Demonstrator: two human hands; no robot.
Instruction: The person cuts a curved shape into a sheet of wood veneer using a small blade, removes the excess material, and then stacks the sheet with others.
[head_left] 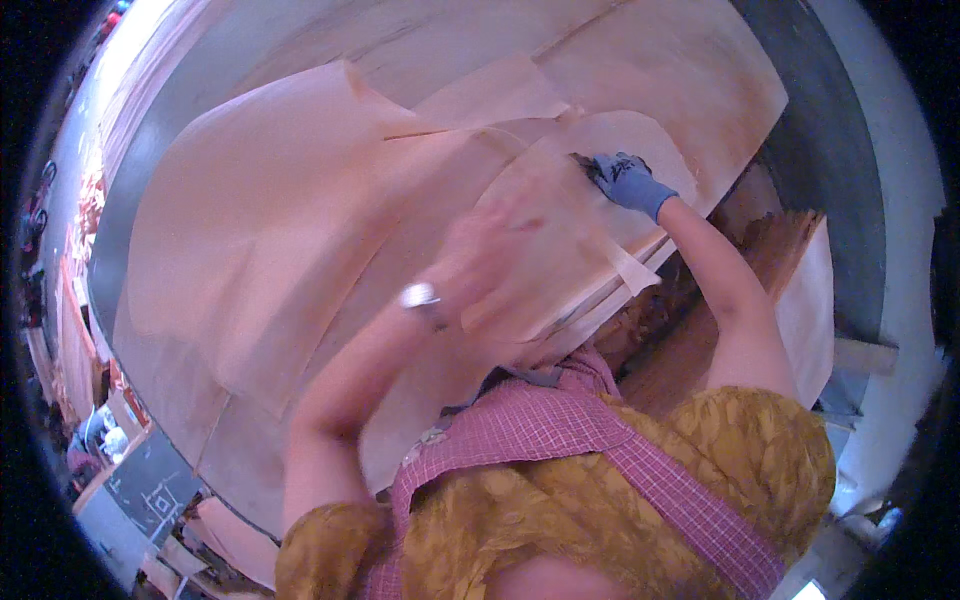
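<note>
Thin, pale wood veneer sheets (270,200) lie overlapping, some with curled edges. My right hand (630,183), in a blue-grey glove with dark marks, rests on a rounded veneer piece (645,140) near the right side. Its fingers are closed at a small dark thing that I cannot make out. Bare and smeared by motion, my left hand (490,245) is over the sheets left of the right hand; its fingers are too blurred to read. A whitish watch or band (419,295) is on the left wrist. A narrow veneer strip (632,270) hangs over the near edge of the stack.
Below the right forearm stands a brown stack of veneer (690,340) with ragged edges, beside a pale sheet (808,305). A dark grey table surface (840,130) shows at the right. Scraps and boards (120,410) clutter the lower left.
</note>
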